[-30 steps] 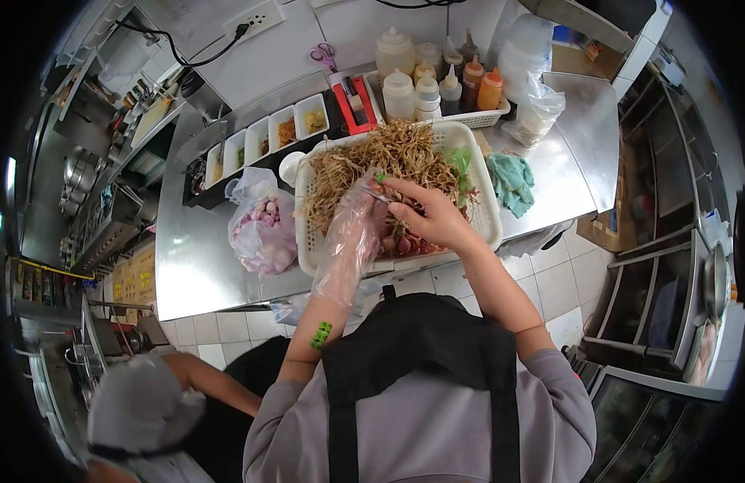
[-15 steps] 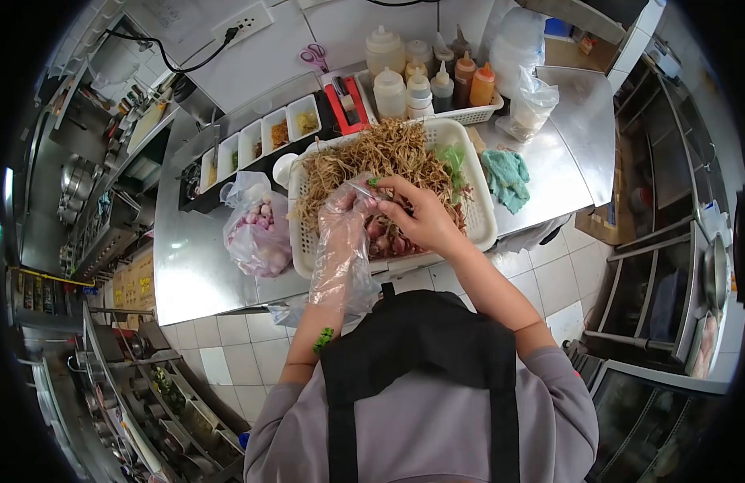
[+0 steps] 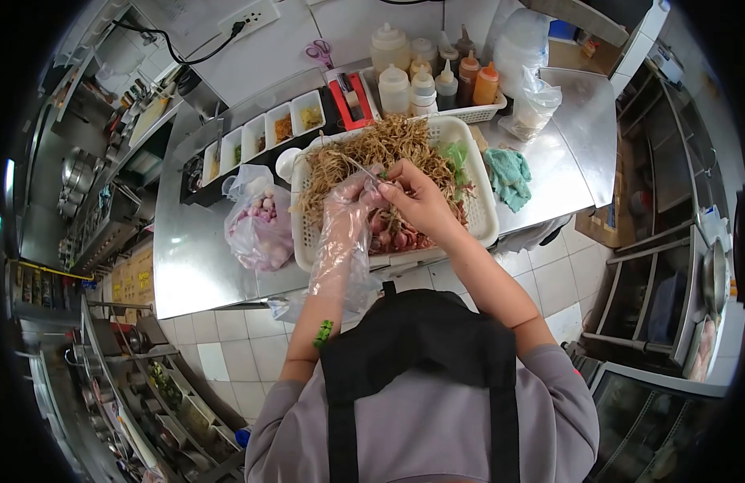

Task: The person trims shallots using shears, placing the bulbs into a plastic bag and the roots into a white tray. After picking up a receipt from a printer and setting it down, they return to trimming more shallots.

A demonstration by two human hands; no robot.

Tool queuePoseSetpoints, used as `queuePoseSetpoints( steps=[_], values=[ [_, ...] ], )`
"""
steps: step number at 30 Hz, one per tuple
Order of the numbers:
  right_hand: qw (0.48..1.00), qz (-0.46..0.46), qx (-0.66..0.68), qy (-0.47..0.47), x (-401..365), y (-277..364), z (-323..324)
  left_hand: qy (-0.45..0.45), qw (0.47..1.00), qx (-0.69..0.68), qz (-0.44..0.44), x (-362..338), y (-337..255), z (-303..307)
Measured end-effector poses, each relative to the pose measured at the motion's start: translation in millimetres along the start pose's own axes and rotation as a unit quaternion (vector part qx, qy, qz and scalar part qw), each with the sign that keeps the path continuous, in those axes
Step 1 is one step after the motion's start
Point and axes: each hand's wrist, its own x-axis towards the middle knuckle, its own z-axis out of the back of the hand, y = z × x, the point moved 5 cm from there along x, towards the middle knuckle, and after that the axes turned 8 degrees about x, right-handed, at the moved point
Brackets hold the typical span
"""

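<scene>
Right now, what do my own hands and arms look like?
Your left hand wears a loose, clear plastic glove reaching up the forearm; a bright green patch sits nearer the elbow. Your right hand is ungloved. Both sleeves are short and grey.

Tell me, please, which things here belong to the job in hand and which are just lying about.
Likely job things: thin blade, reddish bulbs, dry stalks, white basket, bag of pinkish bulbs.
Seemingly idle: purple scissors, squeeze bottles, green cloth.
</scene>
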Motion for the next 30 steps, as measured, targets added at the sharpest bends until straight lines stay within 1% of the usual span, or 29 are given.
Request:
queuePoseSetpoints(
  steps=[2, 4, 5, 7, 8, 10, 11, 12, 13, 14, 16, 17, 20, 22, 23, 24, 25, 26, 28, 30],
  values=[
    [1.0, -0.007, 0.002, -0.007, -1, -1, 2, -0.007, 1.0, -0.024, 0.003, -1, 3, -3],
    [0.999, 0.024, -0.021, -0.026, 0, -1, 5, -0.032, 0.99, -0.133, -0.015, 2, 7, -2],
    [0.999, 0.025, -0.022, -0.024, 0, -1, 3, -0.033, 0.99, -0.134, -0.016, 2, 9, -3],
    [0.996, 0.035, -0.079, -0.038, -2, 0, 1, -0.105, 0.991, -0.083, 0.018, 0, 13, 2],
    [0.996, 0.035, -0.079, -0.038, -1, 0, 1, -0.105, 0.991, -0.083, 0.018, 0, 12, 2],
    [1.0, 0.001, 0.005, -0.015, 0, -4, -1, -0.075, 0.995, -0.063, -0.019, -2, 3, -2],
    [1.0, 0.001, 0.006, -0.016, 0, -1, 0, -0.075, 0.995, -0.063, -0.019, -1, 5, -1],
    [0.993, -0.061, 0.103, 0.017, -1, -2, -1, -0.094, 0.994, -0.044, -0.027, 0, 6, 0],
    [0.971, -0.122, 0.199, 0.049, -2, -2, -4, -0.114, 0.993, -0.024, -0.035, 0, 6, 2],
    [0.971, -0.122, 0.199, 0.049, -2, 2, -3, -0.113, 0.993, -0.024, -0.035, -1, 6, 4],
    [0.934, -0.182, 0.302, 0.058, -3, 1, -6, -0.095, 0.994, -0.036, 0.031, -5, 3, 2],
    [0.931, -0.177, 0.312, 0.073, -1, -2, -4, -0.095, 0.994, -0.036, 0.03, -7, -2, 0],
    [0.944, -0.155, 0.286, 0.047, 3, -3, 3, -0.094, 0.993, -0.057, 0.05, -12, -11, -5],
    [0.946, -0.157, 0.282, 0.035, 3, 1, 8, -0.096, 0.99, -0.102, 0.018, -9, -7, 2],
    [0.962, -0.148, 0.229, 0.022, 5, 0, 12, -0.096, 0.99, -0.102, 0.017, -8, -6, 5],
    [0.975, -0.138, 0.176, 0.009, 6, -1, 15, -0.093, 0.988, -0.113, 0.042, -9, -5, 7],
    [0.975, -0.138, 0.175, 0.009, 6, -3, 17, -0.091, 0.986, -0.124, 0.066, -10, -3, 8],
    [0.981, -0.126, 0.149, -0.008, 6, -5, 22, -0.091, 0.986, -0.124, 0.065, -10, -2, 11],
    [0.986, -0.113, 0.12, -0.023, 8, -8, 25, -0.055, 0.968, -0.241, 0.039, -8, 2, 13],
    [0.997, -0.064, 0.011, -0.052, 6, -5, 29, -0.04, 0.962, -0.266, 0.041, -4, 7, 16]
  ],
)
